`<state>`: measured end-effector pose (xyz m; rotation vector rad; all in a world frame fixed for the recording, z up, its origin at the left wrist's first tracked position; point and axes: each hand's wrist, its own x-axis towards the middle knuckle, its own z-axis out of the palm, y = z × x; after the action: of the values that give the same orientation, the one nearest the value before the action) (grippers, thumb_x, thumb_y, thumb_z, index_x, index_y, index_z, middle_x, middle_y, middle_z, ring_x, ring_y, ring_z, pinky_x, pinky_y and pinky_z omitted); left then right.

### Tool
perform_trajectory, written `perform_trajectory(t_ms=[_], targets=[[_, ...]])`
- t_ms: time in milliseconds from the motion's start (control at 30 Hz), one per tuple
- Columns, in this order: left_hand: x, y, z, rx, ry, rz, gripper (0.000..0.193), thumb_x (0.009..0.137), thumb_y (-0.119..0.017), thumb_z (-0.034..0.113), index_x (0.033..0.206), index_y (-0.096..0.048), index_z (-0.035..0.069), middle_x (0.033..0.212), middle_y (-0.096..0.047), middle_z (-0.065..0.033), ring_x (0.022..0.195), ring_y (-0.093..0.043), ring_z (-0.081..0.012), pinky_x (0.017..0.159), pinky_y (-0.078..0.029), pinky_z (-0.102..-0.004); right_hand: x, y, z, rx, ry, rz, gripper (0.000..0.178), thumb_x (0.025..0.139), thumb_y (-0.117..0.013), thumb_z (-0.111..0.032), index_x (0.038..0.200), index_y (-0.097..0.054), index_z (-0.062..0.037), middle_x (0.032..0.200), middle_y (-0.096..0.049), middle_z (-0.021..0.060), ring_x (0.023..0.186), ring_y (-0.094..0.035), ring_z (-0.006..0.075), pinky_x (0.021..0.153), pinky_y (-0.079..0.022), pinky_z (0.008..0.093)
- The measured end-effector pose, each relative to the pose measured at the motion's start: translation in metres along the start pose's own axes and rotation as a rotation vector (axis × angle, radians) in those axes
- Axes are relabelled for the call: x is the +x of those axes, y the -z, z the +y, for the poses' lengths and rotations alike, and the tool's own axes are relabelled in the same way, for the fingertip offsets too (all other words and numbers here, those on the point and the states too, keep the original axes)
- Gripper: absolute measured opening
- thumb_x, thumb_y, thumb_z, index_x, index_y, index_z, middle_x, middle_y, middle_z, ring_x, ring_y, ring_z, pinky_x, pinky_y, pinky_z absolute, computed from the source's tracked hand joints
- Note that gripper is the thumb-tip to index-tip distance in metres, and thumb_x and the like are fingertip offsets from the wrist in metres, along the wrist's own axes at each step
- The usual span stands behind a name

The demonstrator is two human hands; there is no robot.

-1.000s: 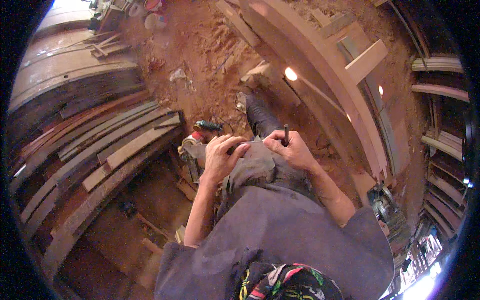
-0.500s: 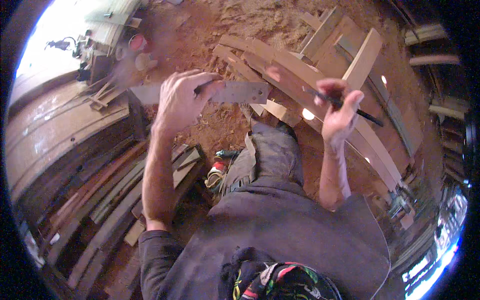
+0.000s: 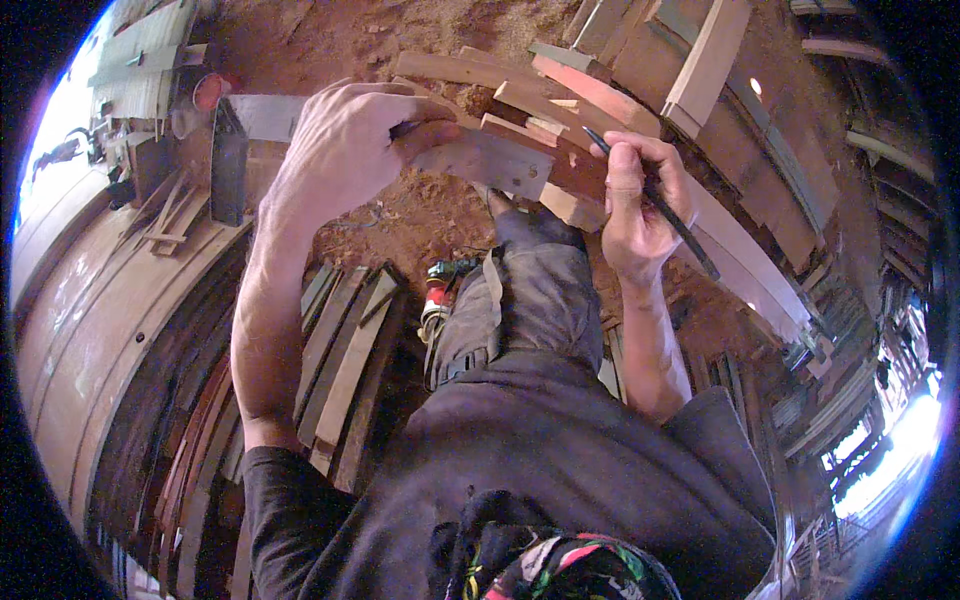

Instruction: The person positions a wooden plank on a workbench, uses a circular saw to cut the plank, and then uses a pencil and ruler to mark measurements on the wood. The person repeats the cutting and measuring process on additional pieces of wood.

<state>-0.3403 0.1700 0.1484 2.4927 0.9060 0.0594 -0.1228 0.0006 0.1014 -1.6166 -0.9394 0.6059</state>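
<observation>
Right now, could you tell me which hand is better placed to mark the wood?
Probably the right hand: it holds the dark pencil with its tip by the stacked wood pieces. The left hand is busy gripping the metal square.

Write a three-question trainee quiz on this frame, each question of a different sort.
1. True or false: the right hand holds a pencil.
2. What does the left hand grip? A) metal try square B) hammer C) drill
3. Fill in: the red and green power tool lies on the ____ beside the person's leg.

Key: 1 true. 2 A; its flat blade is pressed against the stacked wooden pieces. 3 ground.
</observation>
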Motion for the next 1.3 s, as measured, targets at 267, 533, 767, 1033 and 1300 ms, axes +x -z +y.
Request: perform_trajectory(t_ms=[267,533,767,1033,1300], targets=[[0.002,0.005,-0.005,-0.034,-0.023,-0.039,0.024,0.091,-0.074,0.028,0.1,-0.079,0.007,0.092,-0.075,-0.0151,0.087,-0.07,-0.0373,0.08,-0.054,-0.0433,0.001,-0.001,-0.005,0.061,-0.027,0.025,0.017,0.103,-0.06,-0.014,0.105,-0.067,0.0016,0.086,-0.073,0.0123,0.054,-0.046,0.0016,0.048,-0.035,0.019],[0.0,-0.005,-0.014,-0.047,-0.074,0.004,0.024,0.091,-0.072,0.032,0.099,-0.08,0.011,0.086,-0.074,-0.0159,0.083,-0.07,-0.0378,0.076,-0.055,-0.0452,-0.001,0.0,-0.003,0.129,-0.06,0.048,0.014,0.101,-0.064,-0.012,0.103,-0.068,0.0016,0.094,-0.073,0.0108,0.076,-0.063,0.0119,0.068,-0.049,0.026],[0.004,-0.007,-0.02,-0.007,-0.15,0.046,0.025,0.09,-0.074,0.033,0.096,-0.08,0.01,0.082,-0.072,-0.0179,0.078,-0.069,-0.0395,0.071,-0.054,-0.0472,-0.001,0.0,-0.005,0.142,-0.061,0.044,0.012,0.1,-0.066,-0.01,0.101,-0.068,0.0024,0.097,-0.072,0.0103,0.086,-0.072,0.0163,0.077,-0.056,0.0285],[0.008,-0.004,-0.024,0.051,-0.245,0.109,0.032,0.091,-0.074,0.037,0.085,-0.075,0.006,0.078,-0.07,-0.0196,0.077,-0.068,-0.0418,0.07,-0.053,-0.0493,0.0,-0.003,-0.008,0.137,-0.06,0.042,0.013,0.099,-0.066,-0.01,0.1,-0.068,0.0028,0.1,-0.072,0.0113,0.086,-0.073,0.0167,0.076,-0.056,0.0281],[0.014,-0.015,-0.041,0.006,-0.253,0.073,0.04,0.09,-0.074,0.043,0.081,-0.073,0.004,0.073,-0.066,-0.0196,0.076,-0.066,-0.0425,0.068,-0.051,-0.05,0.0,-0.004,0.001,0.102,-0.012,0.055,0.015,0.101,-0.066,-0.015,0.103,-0.067,-0.0003,0.091,-0.074,0.0107,0.064,-0.054,0.0052,0.058,-0.043,0.0213]])
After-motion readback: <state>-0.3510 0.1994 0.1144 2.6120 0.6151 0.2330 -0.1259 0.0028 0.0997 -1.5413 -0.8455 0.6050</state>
